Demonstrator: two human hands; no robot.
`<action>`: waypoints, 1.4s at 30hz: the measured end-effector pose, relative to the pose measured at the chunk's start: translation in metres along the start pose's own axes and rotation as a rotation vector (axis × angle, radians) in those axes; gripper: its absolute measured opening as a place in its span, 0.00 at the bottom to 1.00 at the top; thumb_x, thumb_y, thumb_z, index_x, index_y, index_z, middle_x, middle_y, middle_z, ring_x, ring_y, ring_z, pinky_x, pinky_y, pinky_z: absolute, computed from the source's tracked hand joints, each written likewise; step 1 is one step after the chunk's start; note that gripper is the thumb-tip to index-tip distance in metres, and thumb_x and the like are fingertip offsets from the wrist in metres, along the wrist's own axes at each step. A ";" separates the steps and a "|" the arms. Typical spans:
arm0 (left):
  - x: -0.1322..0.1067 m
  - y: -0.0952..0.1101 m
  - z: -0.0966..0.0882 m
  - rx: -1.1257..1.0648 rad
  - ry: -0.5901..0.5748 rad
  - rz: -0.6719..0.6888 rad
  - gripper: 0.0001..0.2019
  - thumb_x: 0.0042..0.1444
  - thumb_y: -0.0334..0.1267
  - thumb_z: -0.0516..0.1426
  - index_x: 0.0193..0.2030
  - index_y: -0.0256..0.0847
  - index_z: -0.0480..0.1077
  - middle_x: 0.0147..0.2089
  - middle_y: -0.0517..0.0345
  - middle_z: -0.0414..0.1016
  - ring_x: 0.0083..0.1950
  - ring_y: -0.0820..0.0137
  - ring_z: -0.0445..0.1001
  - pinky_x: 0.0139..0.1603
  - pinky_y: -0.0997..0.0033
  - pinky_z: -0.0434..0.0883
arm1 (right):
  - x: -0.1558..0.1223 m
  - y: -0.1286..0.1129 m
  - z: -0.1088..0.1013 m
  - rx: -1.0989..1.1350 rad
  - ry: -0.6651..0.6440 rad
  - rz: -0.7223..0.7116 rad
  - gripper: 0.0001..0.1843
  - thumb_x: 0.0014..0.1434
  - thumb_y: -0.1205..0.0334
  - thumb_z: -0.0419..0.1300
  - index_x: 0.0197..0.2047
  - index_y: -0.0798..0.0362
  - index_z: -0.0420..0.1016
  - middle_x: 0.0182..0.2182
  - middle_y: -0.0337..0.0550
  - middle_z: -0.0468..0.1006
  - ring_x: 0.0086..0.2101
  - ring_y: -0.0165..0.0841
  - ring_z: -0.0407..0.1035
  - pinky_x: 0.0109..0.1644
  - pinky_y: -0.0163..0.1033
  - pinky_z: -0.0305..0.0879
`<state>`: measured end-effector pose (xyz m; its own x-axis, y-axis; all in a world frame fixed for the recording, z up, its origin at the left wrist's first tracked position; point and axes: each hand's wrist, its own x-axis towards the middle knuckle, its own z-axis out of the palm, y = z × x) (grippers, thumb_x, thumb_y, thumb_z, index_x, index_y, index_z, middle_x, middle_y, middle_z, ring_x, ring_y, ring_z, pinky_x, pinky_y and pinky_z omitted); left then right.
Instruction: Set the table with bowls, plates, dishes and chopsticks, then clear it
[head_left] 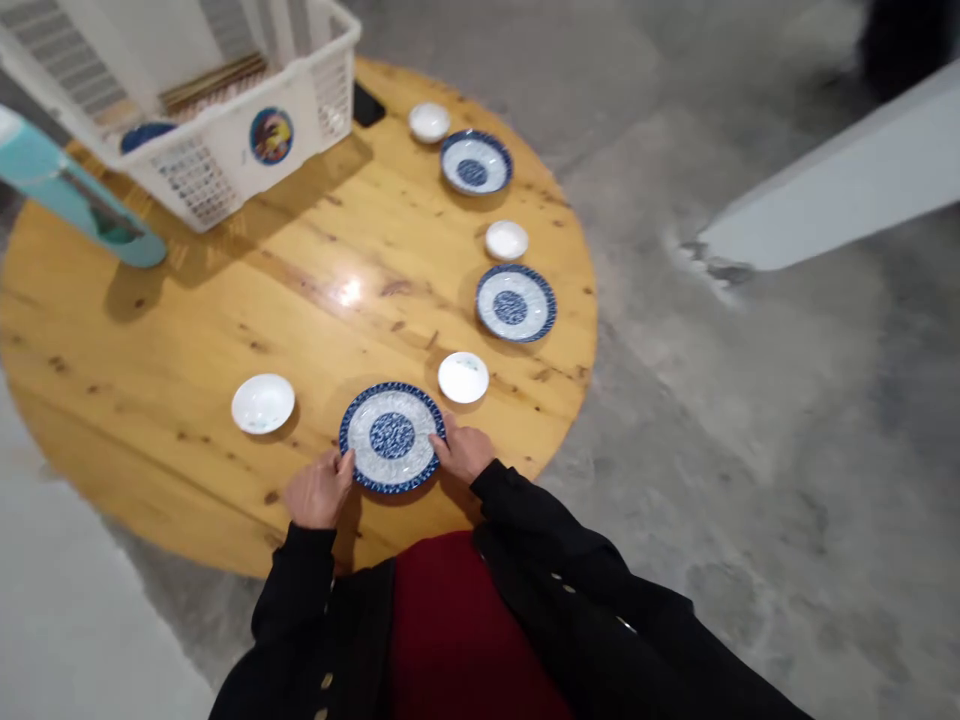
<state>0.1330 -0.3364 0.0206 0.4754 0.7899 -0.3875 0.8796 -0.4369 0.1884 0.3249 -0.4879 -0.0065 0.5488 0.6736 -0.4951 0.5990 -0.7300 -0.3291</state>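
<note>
A blue-and-white patterned plate (392,436) is between my two hands at the near edge of the round wooden table. My left hand (321,487) grips its left rim, thumb on top. On the opposite rim, my right hand (463,449) holds it with the thumb over the edge. Whether the plate rests on the wood or is slightly raised, I cannot tell. Just beyond my right hand sits a small white dish (463,378). Left of the plate stands a white bowl (263,404).
Along the right edge of the table (330,340) lie two more blue-and-white plates (517,303) with small white dishes (506,241). A white plastic basket (225,150) stands far left, with a teal cylinder (82,190) beside it and a dark phone-like object (367,105) behind.
</note>
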 end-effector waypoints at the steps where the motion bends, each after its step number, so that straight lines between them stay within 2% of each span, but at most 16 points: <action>1: 0.004 -0.002 0.001 -0.040 0.045 -0.005 0.19 0.61 0.56 0.50 0.30 0.44 0.69 0.30 0.47 0.79 0.32 0.58 0.75 0.28 0.69 0.52 | 0.003 0.000 -0.001 0.020 0.002 0.006 0.23 0.67 0.49 0.49 0.55 0.58 0.67 0.36 0.57 0.80 0.38 0.46 0.75 0.41 0.41 0.63; 3: 0.014 -0.002 0.005 -0.162 0.061 0.024 0.18 0.60 0.56 0.51 0.37 0.45 0.70 0.36 0.47 0.80 0.36 0.57 0.77 0.30 0.69 0.57 | 0.010 -0.002 -0.002 0.098 0.023 0.023 0.18 0.66 0.50 0.51 0.47 0.56 0.70 0.36 0.52 0.80 0.38 0.42 0.74 0.40 0.39 0.61; 5: 0.025 0.001 0.009 -0.253 0.000 0.060 0.17 0.60 0.54 0.51 0.41 0.44 0.71 0.40 0.47 0.80 0.40 0.57 0.77 0.33 0.69 0.62 | 0.016 -0.005 0.000 0.198 0.053 0.037 0.15 0.64 0.52 0.53 0.43 0.55 0.71 0.38 0.50 0.79 0.39 0.41 0.73 0.40 0.37 0.60; 7: 0.034 0.005 0.011 -0.293 -0.042 0.053 0.16 0.59 0.50 0.50 0.39 0.41 0.71 0.41 0.45 0.80 0.43 0.56 0.77 0.37 0.67 0.66 | 0.020 -0.010 0.003 0.255 0.077 0.060 0.13 0.62 0.56 0.56 0.44 0.56 0.71 0.41 0.50 0.79 0.41 0.41 0.72 0.42 0.38 0.60; 9: 0.040 0.008 0.011 -0.366 -0.022 0.034 0.14 0.57 0.46 0.51 0.37 0.39 0.71 0.40 0.45 0.80 0.43 0.56 0.77 0.40 0.65 0.68 | 0.021 -0.015 0.006 0.288 0.093 0.086 0.13 0.60 0.59 0.57 0.46 0.57 0.71 0.43 0.52 0.79 0.43 0.42 0.72 0.43 0.38 0.60; 12: 0.038 0.004 0.008 -0.577 -0.002 0.064 0.13 0.52 0.46 0.53 0.32 0.39 0.72 0.34 0.48 0.79 0.40 0.58 0.77 0.41 0.65 0.71 | 0.014 -0.019 0.012 0.357 0.137 0.067 0.10 0.59 0.63 0.57 0.44 0.55 0.72 0.41 0.49 0.79 0.43 0.41 0.71 0.43 0.38 0.60; 14: 0.028 -0.003 0.008 -0.712 -0.044 0.087 0.16 0.50 0.50 0.55 0.30 0.38 0.72 0.30 0.51 0.78 0.37 0.58 0.76 0.38 0.65 0.71 | 0.003 -0.016 0.017 0.414 0.185 0.014 0.09 0.59 0.63 0.56 0.43 0.54 0.72 0.38 0.47 0.79 0.42 0.40 0.71 0.43 0.37 0.61; 17: 0.003 -0.012 0.014 -0.856 -0.168 0.083 0.22 0.46 0.58 0.57 0.25 0.38 0.71 0.24 0.53 0.73 0.33 0.58 0.74 0.32 0.65 0.70 | -0.022 -0.005 0.030 0.480 0.256 -0.045 0.10 0.59 0.62 0.54 0.44 0.54 0.71 0.38 0.47 0.78 0.41 0.40 0.71 0.44 0.39 0.62; 20: -0.024 -0.014 0.022 -0.987 -0.265 0.115 0.25 0.44 0.62 0.59 0.24 0.37 0.70 0.23 0.54 0.72 0.31 0.60 0.72 0.31 0.67 0.69 | -0.053 0.011 0.047 0.544 0.308 -0.052 0.12 0.59 0.57 0.53 0.44 0.54 0.69 0.37 0.48 0.77 0.39 0.41 0.71 0.45 0.42 0.64; 24: -0.054 -0.001 0.028 -1.087 -0.347 0.226 0.24 0.48 0.61 0.58 0.27 0.36 0.69 0.26 0.55 0.71 0.31 0.66 0.67 0.32 0.71 0.65 | -0.092 0.028 0.063 0.814 0.407 -0.085 0.16 0.59 0.53 0.51 0.45 0.54 0.68 0.39 0.49 0.77 0.40 0.41 0.72 0.46 0.45 0.67; 27: -0.071 0.014 0.030 -1.095 -0.355 0.227 0.24 0.49 0.61 0.57 0.25 0.38 0.65 0.23 0.59 0.65 0.28 0.70 0.62 0.30 0.72 0.61 | -0.110 0.036 0.064 0.987 0.474 -0.107 0.19 0.59 0.51 0.52 0.47 0.55 0.68 0.41 0.50 0.78 0.43 0.42 0.72 0.49 0.46 0.68; 31: -0.089 0.040 0.030 -1.066 -0.318 0.217 0.25 0.48 0.62 0.56 0.23 0.39 0.61 0.22 0.60 0.62 0.27 0.72 0.59 0.28 0.73 0.58 | -0.122 0.055 0.050 1.002 0.515 -0.159 0.18 0.59 0.51 0.53 0.46 0.54 0.69 0.40 0.50 0.79 0.43 0.42 0.73 0.51 0.47 0.68; 34: -0.102 0.074 0.032 -1.044 -0.315 0.224 0.24 0.48 0.61 0.56 0.24 0.39 0.63 0.24 0.59 0.64 0.29 0.70 0.61 0.30 0.72 0.59 | -0.129 0.085 0.033 0.980 0.571 -0.184 0.18 0.59 0.51 0.53 0.46 0.54 0.70 0.40 0.49 0.79 0.43 0.42 0.73 0.51 0.46 0.69; 38: -0.120 0.145 0.053 -1.010 -0.341 0.229 0.24 0.48 0.61 0.56 0.24 0.39 0.62 0.24 0.59 0.63 0.29 0.71 0.60 0.30 0.72 0.58 | -0.148 0.156 0.006 0.969 0.596 -0.181 0.17 0.60 0.50 0.52 0.44 0.54 0.70 0.37 0.47 0.80 0.39 0.39 0.74 0.45 0.42 0.70; 42: -0.145 0.230 0.096 -0.981 -0.365 0.260 0.24 0.50 0.60 0.55 0.22 0.40 0.59 0.22 0.61 0.59 0.27 0.73 0.57 0.28 0.73 0.56 | -0.175 0.248 -0.019 0.952 0.605 -0.115 0.18 0.61 0.49 0.52 0.44 0.54 0.70 0.36 0.47 0.80 0.37 0.38 0.74 0.42 0.40 0.70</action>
<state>0.2647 -0.5923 0.0338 0.7583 0.4753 -0.4462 0.4620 0.0910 0.8822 0.3889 -0.7847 0.0135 0.8658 0.4990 -0.0376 0.1186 -0.2776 -0.9534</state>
